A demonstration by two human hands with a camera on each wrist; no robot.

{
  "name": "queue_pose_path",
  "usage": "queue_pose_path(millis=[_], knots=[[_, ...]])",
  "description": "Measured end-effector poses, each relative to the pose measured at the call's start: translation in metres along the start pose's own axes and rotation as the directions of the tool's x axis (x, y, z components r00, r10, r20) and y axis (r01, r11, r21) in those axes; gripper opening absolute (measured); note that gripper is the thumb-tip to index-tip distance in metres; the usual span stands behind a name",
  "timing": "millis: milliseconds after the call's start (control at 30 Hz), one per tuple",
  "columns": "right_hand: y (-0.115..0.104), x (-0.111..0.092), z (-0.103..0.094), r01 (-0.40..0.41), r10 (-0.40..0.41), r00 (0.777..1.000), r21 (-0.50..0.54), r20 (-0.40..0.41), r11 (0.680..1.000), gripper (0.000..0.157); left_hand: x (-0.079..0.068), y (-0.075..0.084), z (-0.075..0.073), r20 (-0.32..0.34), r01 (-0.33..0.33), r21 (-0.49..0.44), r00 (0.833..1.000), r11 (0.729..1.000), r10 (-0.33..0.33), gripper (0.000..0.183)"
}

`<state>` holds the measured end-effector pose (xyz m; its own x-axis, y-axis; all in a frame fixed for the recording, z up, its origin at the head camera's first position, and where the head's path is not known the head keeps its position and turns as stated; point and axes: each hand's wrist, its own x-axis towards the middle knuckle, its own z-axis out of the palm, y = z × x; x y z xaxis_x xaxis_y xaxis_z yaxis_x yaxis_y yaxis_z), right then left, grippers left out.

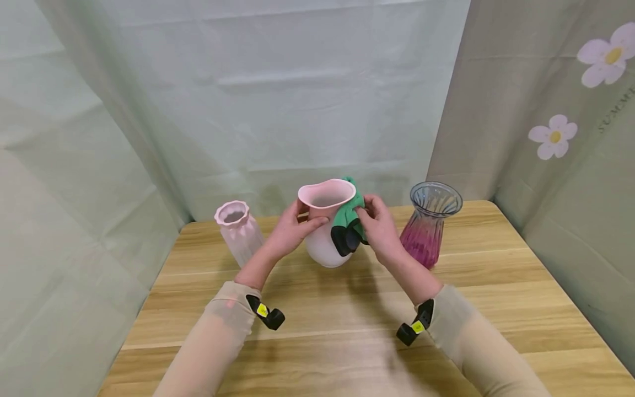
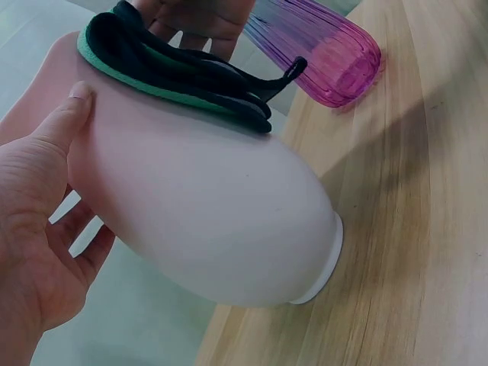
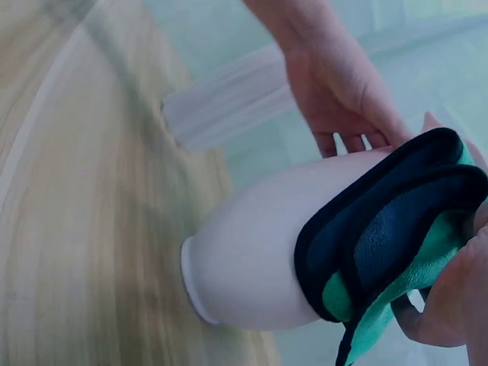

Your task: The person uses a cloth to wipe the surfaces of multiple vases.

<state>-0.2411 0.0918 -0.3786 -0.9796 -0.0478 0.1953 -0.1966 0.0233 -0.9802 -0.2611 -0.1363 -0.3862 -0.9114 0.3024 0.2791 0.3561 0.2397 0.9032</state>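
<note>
Vase [image 1: 322, 251]: between both hands
Left hand [image 1: 290, 229]: clamped round vase's neck
Right hand [image 1: 379, 227]: pinches green cloth [image 1: 350, 214] against vase's side

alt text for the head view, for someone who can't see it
A person's left hand grips a pink and white vase while the right hand holds a green cloth against it. On the wooden table stand a pale pink vase, left, and a magenta glass vase, right.
</note>
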Motion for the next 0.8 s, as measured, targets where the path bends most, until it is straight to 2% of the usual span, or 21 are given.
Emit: queue_pose_path(millis=[167, 300, 433, 533, 667, 800], knots=[[0.003, -0.003, -0.003, 0.063, -0.059, 0.998, -0.106, 0.038, 0.992, 0.042, 0.0, 0.0, 0.001, 0.0, -0.012, 0.004, 1.0, 1.0, 0.012, 0.054], [0.005, -0.001, -0.002, 0.081, -0.08, 0.997, -0.138, 0.016, 0.987, 0.039, 0.0, 0.0, 0.001, -0.002, -0.013, -0.003, 1.0, 1.0, 0.013, 0.054], [0.007, 0.0, 0.002, 0.074, -0.08, 0.996, -0.126, -0.04, 0.989, 0.028, 0.0, -0.001, 0.0, -0.007, -0.013, 0.01, 1.0, 1.0, 0.014, 0.055], [0.008, -0.001, 0.002, 0.068, -0.074, 0.996, -0.102, -0.048, 0.992, 0.024, 0.0, -0.001, 0.0, -0.013, -0.014, 0.023, 1.0, 1.0, 0.014, 0.055], [0.008, -0.004, -0.007, 0.043, -0.046, 0.998, -0.07, -0.046, 0.997, 0.028, 0.0, -0.002, 0.0, -0.016, -0.008, 0.027, 1.0, 1.0, 0.008, 0.055], [0.01, -0.01, -0.02, 0.022, -0.026, 0.997, -0.051, -0.077, 0.998, 0.029, -0.001, -0.003, 0.001, -0.021, 0.0, 0.025, 1.0, 1.0, 0.001, 0.053]])
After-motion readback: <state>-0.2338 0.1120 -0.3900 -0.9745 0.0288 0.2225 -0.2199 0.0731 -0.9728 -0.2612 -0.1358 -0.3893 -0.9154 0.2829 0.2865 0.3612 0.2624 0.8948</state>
